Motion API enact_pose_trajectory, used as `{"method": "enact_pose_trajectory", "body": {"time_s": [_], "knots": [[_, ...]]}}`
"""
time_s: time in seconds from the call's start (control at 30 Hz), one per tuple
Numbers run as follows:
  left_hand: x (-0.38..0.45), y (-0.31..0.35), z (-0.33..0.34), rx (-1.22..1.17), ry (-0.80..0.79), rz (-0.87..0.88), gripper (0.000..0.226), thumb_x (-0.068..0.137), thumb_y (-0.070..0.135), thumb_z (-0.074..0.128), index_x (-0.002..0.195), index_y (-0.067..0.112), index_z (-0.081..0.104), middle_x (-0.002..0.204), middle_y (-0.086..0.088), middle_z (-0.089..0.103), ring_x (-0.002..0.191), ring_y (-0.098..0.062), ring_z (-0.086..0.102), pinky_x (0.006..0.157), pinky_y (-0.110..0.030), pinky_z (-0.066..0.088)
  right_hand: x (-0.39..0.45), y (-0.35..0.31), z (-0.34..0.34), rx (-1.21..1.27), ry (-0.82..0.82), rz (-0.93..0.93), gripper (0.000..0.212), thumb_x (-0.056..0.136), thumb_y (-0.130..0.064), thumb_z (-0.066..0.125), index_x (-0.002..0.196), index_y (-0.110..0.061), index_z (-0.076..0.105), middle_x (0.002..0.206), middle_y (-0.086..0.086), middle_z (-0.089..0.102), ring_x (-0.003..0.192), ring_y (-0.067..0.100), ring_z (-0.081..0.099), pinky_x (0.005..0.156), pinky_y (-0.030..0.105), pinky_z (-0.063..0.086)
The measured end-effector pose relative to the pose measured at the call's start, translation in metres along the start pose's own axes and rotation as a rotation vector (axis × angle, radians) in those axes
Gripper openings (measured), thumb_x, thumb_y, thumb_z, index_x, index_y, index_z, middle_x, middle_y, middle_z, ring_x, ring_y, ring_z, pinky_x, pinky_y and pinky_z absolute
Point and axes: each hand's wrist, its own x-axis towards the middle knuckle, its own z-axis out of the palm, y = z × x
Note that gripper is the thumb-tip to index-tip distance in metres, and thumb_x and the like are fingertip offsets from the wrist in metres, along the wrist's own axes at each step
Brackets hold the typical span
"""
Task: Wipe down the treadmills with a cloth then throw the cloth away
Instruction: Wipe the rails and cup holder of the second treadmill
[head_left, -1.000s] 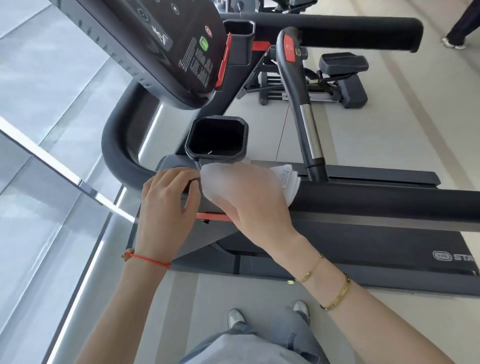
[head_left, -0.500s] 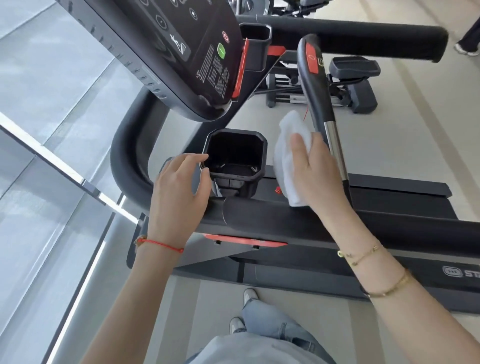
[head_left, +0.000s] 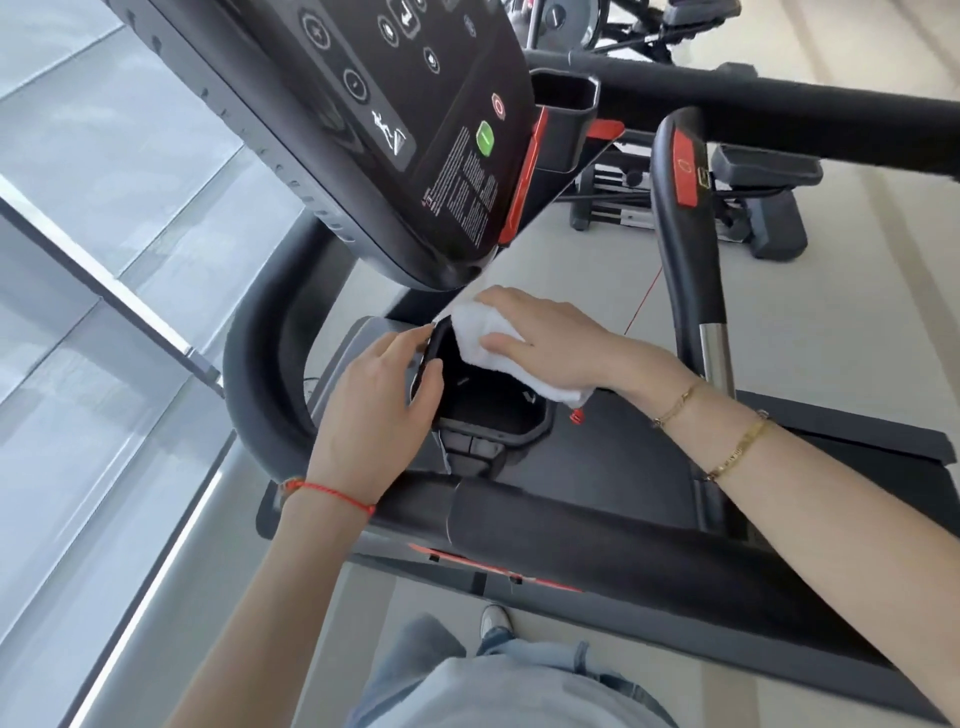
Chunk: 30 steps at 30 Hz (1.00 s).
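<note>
While pressing on the far rim of the cup holder (head_left: 488, 400), lies flat over the white cloth (head_left: 483, 343): right hand (head_left: 550, 338), fingers straight and together. Grips the cup holder's left rim, thumb curled over the edge: left hand (head_left: 374, 415). Overhangs the cup holder closely from behind: console (head_left: 374, 130) of the treadmill (head_left: 597, 467). Stands right of the cup holder, with a gap between: upright handle (head_left: 685, 218). Runs across just nearer than the cup holder: padded handrail (head_left: 597, 540).
</note>
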Motion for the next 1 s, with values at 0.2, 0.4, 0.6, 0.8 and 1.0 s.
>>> {"method": "enact_pose_trajectory", "body": {"time_s": [0.2,0.4,0.6,0.8,1.0], "knots": [[0.003,-0.005,-0.001,-0.004,-0.039,0.006,0.039,0.097,0.026,0.054,0.135,0.017,0.057,0.115,0.001,0.066,0.098,-0.005,0.057,0.085,-0.006,0.033,-0.022,0.019,0.008,0.075,0.047,0.067,0.048,0.101,-0.042,0.036,0.145,-0.024,0.027,0.146,-0.006,0.036,0.114,0.024,0.05,0.083,0.034,0.034],[0.02,-0.005,-0.003,0.002,-0.064,0.035,0.037,0.096,0.026,0.055,0.132,0.021,0.059,0.113,0.003,0.066,0.1,-0.012,0.062,0.08,-0.016,0.04,0.002,-0.002,-0.002,0.025,0.001,0.049,0.04,0.101,-0.04,0.04,0.137,-0.024,0.036,0.128,-0.002,0.052,0.099,0.026,0.054,0.081,0.039,0.041],[0.032,-0.018,-0.003,-0.053,-0.131,0.119,0.039,0.096,0.026,0.055,0.134,0.02,0.056,0.114,0.003,0.064,0.1,-0.011,0.062,0.085,-0.019,0.044,-0.011,-0.001,0.008,0.077,0.079,0.191,0.04,0.099,-0.044,0.039,0.136,-0.029,0.035,0.13,-0.005,0.049,0.099,0.023,0.053,0.077,0.036,0.037],[0.036,-0.032,0.001,-0.077,-0.176,0.188,0.042,0.097,0.032,0.052,0.137,0.022,0.052,0.118,0.004,0.062,0.104,-0.01,0.06,0.087,-0.019,0.043,-0.044,-0.013,0.039,0.412,0.212,0.455,0.054,0.099,-0.04,0.043,0.145,-0.033,0.015,0.144,-0.002,0.027,0.098,0.023,0.05,0.076,0.033,0.038],[0.038,-0.034,0.004,-0.148,-0.19,0.199,0.043,0.096,0.034,0.05,0.137,0.02,0.052,0.119,0.003,0.063,0.104,-0.009,0.059,0.093,-0.025,0.047,-0.022,-0.013,0.019,0.425,0.201,0.461,0.044,0.1,-0.031,0.048,0.141,-0.027,0.034,0.135,0.002,0.043,0.109,0.017,0.043,0.084,0.029,0.029]]}}
